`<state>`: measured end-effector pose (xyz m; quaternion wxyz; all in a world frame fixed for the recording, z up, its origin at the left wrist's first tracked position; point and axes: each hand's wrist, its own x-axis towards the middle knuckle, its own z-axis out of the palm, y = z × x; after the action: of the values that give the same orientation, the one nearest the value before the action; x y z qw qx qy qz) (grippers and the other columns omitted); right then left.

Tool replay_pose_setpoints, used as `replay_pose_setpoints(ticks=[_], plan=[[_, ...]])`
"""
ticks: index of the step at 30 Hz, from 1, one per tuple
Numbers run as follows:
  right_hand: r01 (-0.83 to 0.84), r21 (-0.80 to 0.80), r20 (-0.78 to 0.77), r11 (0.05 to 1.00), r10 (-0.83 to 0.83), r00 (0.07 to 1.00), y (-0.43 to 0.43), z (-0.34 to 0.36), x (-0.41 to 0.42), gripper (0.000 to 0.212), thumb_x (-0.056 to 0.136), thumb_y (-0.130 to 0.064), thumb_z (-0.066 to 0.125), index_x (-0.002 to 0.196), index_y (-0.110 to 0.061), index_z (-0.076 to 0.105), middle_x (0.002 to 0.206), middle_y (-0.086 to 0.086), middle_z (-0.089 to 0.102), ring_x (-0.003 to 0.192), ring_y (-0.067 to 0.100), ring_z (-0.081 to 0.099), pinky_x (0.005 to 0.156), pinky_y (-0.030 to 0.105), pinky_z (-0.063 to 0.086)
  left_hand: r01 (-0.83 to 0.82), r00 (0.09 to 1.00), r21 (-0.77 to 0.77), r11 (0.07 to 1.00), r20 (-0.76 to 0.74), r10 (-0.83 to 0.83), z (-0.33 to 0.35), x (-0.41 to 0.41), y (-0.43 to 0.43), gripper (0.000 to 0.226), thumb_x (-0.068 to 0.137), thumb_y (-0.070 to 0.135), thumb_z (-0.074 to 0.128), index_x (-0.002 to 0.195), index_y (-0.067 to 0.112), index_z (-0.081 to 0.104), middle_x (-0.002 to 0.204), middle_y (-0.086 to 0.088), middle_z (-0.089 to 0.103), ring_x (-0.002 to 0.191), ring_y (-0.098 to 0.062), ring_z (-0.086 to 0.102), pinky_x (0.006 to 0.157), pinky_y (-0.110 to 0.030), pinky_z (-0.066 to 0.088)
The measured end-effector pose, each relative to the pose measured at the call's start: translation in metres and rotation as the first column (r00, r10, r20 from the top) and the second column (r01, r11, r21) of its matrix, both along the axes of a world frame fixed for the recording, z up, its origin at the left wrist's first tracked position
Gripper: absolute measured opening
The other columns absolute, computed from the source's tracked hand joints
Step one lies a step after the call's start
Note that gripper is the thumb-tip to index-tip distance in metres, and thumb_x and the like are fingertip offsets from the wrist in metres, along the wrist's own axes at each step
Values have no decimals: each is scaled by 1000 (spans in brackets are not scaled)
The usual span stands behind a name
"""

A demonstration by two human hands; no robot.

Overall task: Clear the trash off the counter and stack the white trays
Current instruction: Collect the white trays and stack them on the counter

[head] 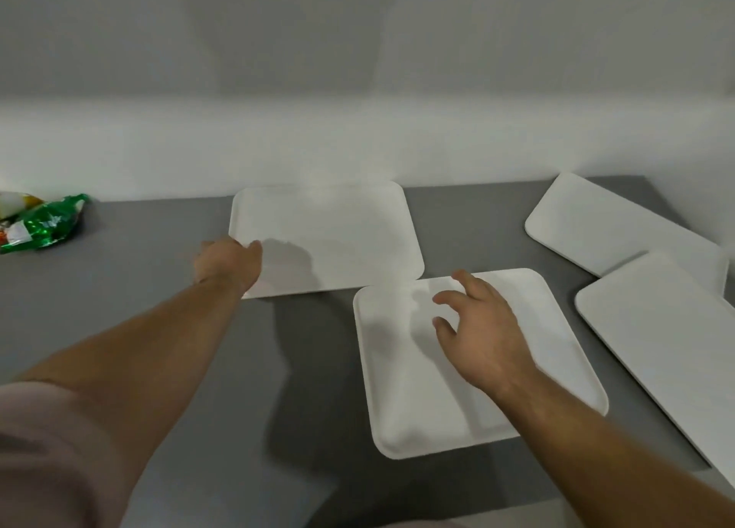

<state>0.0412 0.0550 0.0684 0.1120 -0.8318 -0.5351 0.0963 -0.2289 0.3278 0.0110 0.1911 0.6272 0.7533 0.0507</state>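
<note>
Several white trays lie on the grey counter (151,289). My left hand (228,263) grips the left edge of the far middle tray (338,225), thumb over its rim. My right hand (481,332) hovers over the near tray (401,388) with fingers spread, holding nothing. That near tray's far corner sits just by the far tray's near right corner. Two more trays lie upside down at the right: one at the back (604,225), one nearer (668,336) overlapping it. A crumpled green wrapper (43,225) lies at the far left beside a white and orange piece of trash (16,203).
A white wall (358,142) runs along the back of the counter and closes off its right end. The counter's front edge runs along the lower right of the view. A pink sleeve (47,456) fills the lower left corner.
</note>
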Motion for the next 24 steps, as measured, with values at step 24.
replay_pose_setpoints(ticks=[24], plan=[[207, -49, -199, 977, -212, 957, -48, -26, -33, 26, 94, -41, 65, 118, -33, 69, 145, -13, 53, 131, 9, 52, 112, 28, 36, -84, 836, -54, 995, 539, 100, 18, -4, 48, 64, 104, 51, 39, 133, -2, 60, 131, -26, 61, 111, -42, 61, 92, -42, 49]])
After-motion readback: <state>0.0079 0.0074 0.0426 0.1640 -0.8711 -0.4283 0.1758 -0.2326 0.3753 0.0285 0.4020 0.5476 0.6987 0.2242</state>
